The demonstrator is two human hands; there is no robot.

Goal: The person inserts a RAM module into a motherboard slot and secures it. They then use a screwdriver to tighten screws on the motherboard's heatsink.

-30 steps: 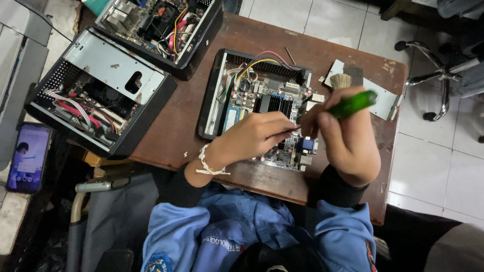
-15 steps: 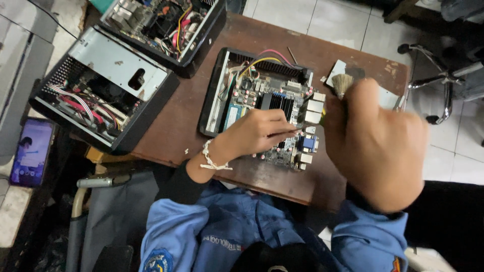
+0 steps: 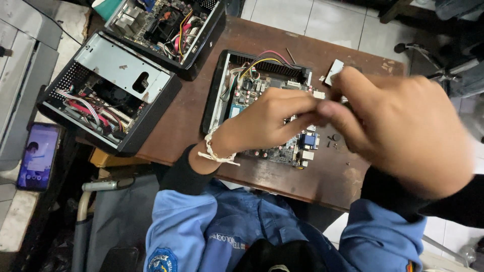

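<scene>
My left hand (image 3: pixel 267 118) hovers over a green motherboard (image 3: pixel 247 90) that lies in an open black computer case (image 3: pixel 214 95) on a brown table (image 3: pixel 186 121). Its fingers are pressed together and meet the fingertips of my right hand (image 3: pixel 403 131). My right hand is raised close to the camera and blurred, with its back turned to me, so its palm is hidden. No tool shows in either hand. A white cord bracelet circles my left wrist. A few small dark screws (image 3: pixel 333 138) lie on the table beside the case.
Two more open computer cases stand at the left (image 3: pixel 116 75) and the top (image 3: pixel 166 25), full of cables. A lit phone (image 3: pixel 38 156) rests at the far left. A small white part (image 3: pixel 334 70) lies behind the case. An office chair base (image 3: pixel 438 55) stands on the tiled floor.
My right hand held a green-handled screwdriver by the board a second ago. It has since risen toward the camera and met my left fingertips, and the screwdriver no longer shows. My left hand barely moved.
</scene>
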